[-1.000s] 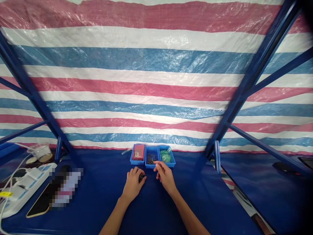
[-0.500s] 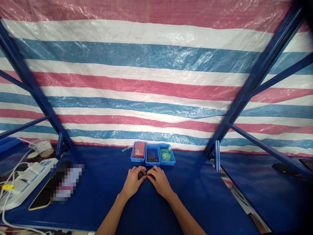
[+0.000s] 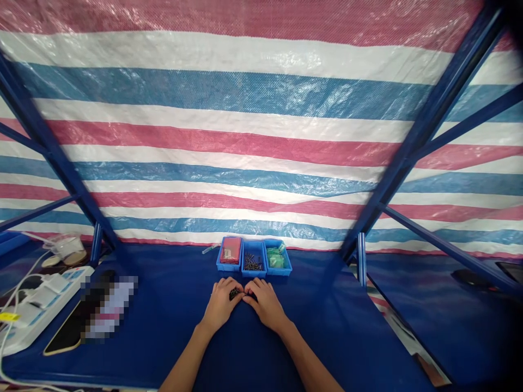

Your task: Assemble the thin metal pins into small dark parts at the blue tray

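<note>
My left hand (image 3: 223, 302) is curled round a small dark piece (image 3: 233, 294), which shows between thumb and fingers; its kind is too small to tell. My right hand (image 3: 265, 302) has its thumb and fingers pinched together, and its fingertips meet those of the left. Whatever the right fingers grip is hidden. Just beyond both hands stands a middle blue bin (image 3: 254, 274) with dark screw-like pieces (image 3: 253, 264) in it. Beside it are a left blue bin (image 3: 227, 268) with a red packet (image 3: 231, 249) and a right blue bin (image 3: 281, 272) with green packets (image 3: 276, 258).
A white power strip (image 3: 44, 307) with plugs and cables lies at left, beside a dark phone (image 3: 65, 329). A small clear packet (image 3: 210, 249) lies left of the bins. Blue frame posts (image 3: 67, 163) slant up both sides before a striped sheet (image 3: 245, 130).
My right fingers have drawn closer to the left ones, and the dark piece shows less. The whole view has shifted slightly; the bins stay put.
</note>
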### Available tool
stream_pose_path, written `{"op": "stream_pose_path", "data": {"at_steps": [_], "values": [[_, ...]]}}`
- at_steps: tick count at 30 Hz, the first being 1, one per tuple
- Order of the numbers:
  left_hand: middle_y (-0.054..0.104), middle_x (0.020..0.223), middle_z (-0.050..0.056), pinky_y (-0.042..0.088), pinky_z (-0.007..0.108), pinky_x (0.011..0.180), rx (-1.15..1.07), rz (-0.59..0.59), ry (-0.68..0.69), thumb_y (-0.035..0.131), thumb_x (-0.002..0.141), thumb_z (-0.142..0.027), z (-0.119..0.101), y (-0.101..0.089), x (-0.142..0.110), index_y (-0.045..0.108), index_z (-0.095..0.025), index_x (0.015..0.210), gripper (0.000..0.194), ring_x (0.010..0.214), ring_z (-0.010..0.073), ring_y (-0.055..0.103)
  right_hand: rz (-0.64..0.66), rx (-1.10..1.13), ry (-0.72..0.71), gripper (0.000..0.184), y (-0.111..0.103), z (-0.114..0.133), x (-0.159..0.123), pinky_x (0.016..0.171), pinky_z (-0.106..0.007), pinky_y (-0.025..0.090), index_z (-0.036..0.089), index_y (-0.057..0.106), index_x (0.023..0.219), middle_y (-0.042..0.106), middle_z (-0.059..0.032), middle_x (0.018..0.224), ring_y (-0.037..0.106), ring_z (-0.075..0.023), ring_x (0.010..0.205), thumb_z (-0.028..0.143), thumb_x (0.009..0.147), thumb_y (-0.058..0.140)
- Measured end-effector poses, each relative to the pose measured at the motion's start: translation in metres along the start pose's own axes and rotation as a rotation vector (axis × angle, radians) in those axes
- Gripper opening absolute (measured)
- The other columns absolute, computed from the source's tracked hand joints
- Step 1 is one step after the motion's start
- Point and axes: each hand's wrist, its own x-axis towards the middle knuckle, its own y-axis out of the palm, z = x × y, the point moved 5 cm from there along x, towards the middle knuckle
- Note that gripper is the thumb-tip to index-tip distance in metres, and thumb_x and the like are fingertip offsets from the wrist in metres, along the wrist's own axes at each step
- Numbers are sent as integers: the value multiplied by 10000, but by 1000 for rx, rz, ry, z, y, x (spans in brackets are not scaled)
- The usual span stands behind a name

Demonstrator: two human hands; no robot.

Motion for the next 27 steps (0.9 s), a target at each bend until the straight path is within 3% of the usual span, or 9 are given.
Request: {"op": "stream_pose_path", "data": {"at_steps": [7, 16, 19, 22, 24, 27], "values": [[729, 1088, 27, 441, 388, 898, 22, -3, 10, 624, 1034, -386, 4, 1, 0, 748, -288, 1019, 159, 1026, 246, 634, -39, 64, 27, 120, -3, -2, 0, 882, -348, 409, 266, 625, 1009, 678, 1, 1022, 619, -215, 972, 251, 1082, 531], [715, 1066, 27, 441, 384, 890, 46, 2, 11, 614, 1045, -399, 4, 1, 0, 752, -283, 985, 190, 1004, 242, 635, -142, 369, 115, 128, -4, -15, 2, 737, -305, 458, 246, 650, 973, 704, 12, 841, 632, -187, 755, 317, 1032, 562], [710, 1063, 33, 444, 388, 897, 53, 0, 9, 647, 1024, -461, 3, 1, 0, 755, -288, 987, 207, 1022, 257, 633, -194, 548, 131, 142, -4, -21, 3, 687, -296, 486, 233, 647, 954, 750, -17, 927, 655, -183, 741, 354, 1005, 594], [702, 1085, 34, 437, 393, 898, 59, 6, 20, 681, 1003, -488, 2, 0, -1, 766, -327, 1070, 194, 1056, 271, 623, -256, 669, 148, 179, -5, -26, 2, 750, -325, 532, 231, 606, 881, 774, -53, 1051, 700, -200, 817, 381, 977, 626], [695, 1096, 27, 428, 396, 906, 61, 18, 29, 680, 1009, -469, 1, 1, -2, 772, -345, 1065, 164, 1065, 268, 616, -283, 730, 173, 195, -6, -29, 2, 766, -338, 548, 234, 584, 862, 777, -59, 1053, 714, -208, 830, 393, 961, 639], [688, 1092, 16, 418, 395, 912, 59, 25, 26, 660, 1026, -422, 0, 1, -1, 763, -323, 993, 147, 1058, 256, 612, -292, 801, 217, 191, -5, -33, 2, 660, -306, 533, 235, 582, 891, 768, -56, 992, 703, -199, 766, 406, 951, 641]]}}
